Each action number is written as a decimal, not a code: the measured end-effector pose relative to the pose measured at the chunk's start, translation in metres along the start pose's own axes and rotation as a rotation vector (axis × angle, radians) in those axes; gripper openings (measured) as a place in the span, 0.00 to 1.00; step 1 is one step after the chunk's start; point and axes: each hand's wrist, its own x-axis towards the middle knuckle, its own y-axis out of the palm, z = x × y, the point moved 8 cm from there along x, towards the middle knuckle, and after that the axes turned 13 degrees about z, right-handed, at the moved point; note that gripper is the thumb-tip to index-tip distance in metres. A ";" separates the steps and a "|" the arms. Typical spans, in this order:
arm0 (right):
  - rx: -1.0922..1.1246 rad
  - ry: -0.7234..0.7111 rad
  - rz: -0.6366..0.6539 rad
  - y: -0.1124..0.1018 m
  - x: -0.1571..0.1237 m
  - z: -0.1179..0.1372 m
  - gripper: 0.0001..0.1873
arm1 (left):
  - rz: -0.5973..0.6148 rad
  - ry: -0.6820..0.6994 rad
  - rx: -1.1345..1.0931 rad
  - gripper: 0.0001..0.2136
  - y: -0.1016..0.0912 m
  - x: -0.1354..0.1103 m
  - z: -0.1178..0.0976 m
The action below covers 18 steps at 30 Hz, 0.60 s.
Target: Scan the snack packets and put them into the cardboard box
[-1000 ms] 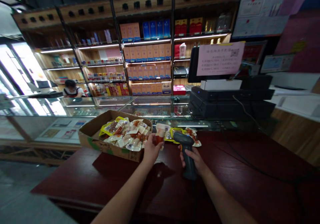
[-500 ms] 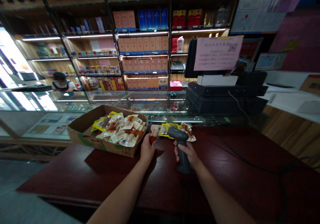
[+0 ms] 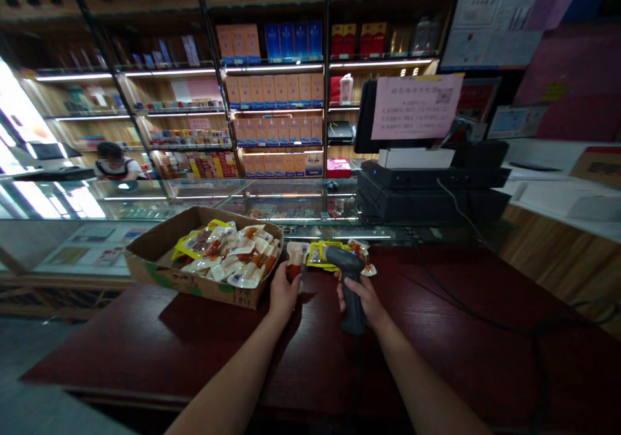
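Note:
My left hand is closed on a vacuum-packed snack, a clear and white pouch with reddish-brown food inside, held just right of the box. Wrapped round the handle of a dark grey barcode scanner is my right hand. The scanner's head points left, toward the pouch. Beyond it on the table lie yellow packets and a clear pouch of reddish food, partly hidden by the scanner. At the left, an open cardboard box holds several more pouches.
The dark red table meets a glass display counter at the back. A monitor with a pink notice stands back right on dark boxes. Black cables cross the table's right side. A person is behind the far-left counter.
The whole view has shifted slightly. Both hands keep their grips, on the pouch and the scanner, with little visible movement relative to the table.

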 end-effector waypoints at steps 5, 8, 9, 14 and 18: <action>0.063 -0.089 -0.226 -0.036 0.001 0.012 0.18 | 0.103 -0.122 -0.100 0.12 0.023 0.021 -0.005; 0.125 -0.140 -0.345 -0.062 -0.002 0.019 0.17 | 0.161 -0.189 -0.147 0.12 0.049 0.043 -0.008; 0.155 -0.157 -0.374 -0.070 -0.003 0.021 0.17 | 0.172 -0.194 -0.158 0.12 0.058 0.050 -0.011; 0.304 -0.223 -0.481 -0.096 -0.010 0.024 0.17 | 0.242 -0.294 -0.177 0.16 0.106 0.082 -0.025; 0.345 -0.253 -0.510 -0.101 -0.012 0.022 0.17 | 0.299 -0.297 0.051 0.24 0.127 0.091 -0.044</action>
